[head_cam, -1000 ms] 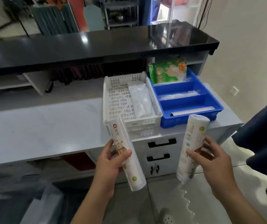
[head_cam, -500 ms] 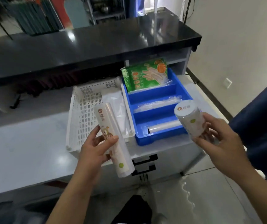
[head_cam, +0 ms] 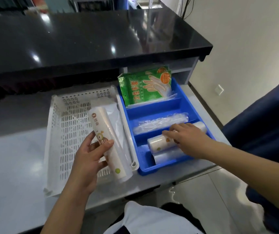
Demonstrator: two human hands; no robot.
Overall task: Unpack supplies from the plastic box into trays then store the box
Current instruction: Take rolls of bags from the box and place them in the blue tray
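My left hand (head_cam: pixel 91 157) grips a white printed roll (head_cam: pixel 109 144), held tilted over the right side of the white perforated tray (head_cam: pixel 64 132). My right hand (head_cam: pixel 186 137) rests on a second white printed roll (head_cam: pixel 159 143), which lies in the nearest compartment of the blue tray (head_cam: pixel 154 108), on top of a clear roll (head_cam: pixel 167 155). Whether the fingers still grip that roll is unclear. The middle compartment holds a clear plastic roll (head_cam: pixel 159 123). Green glove packets (head_cam: pixel 147 86) stand in the far compartment. The plastic box is out of view.
Both trays sit side by side on a grey worktop (head_cam: pixel 17 159) under a black glossy counter (head_cam: pixel 88 39). A clear bag (head_cam: pixel 111 114) lies in the white tray. A dark blue garment (head_cam: pixel 263 132) stands at the right. The floor (head_cam: pixel 208 193) lies below the worktop edge.
I have come closer to the trays. My right hand moved forward and left, laying its roll down in the blue tray's nearest compartment. My left hand carried its roll over the white tray.
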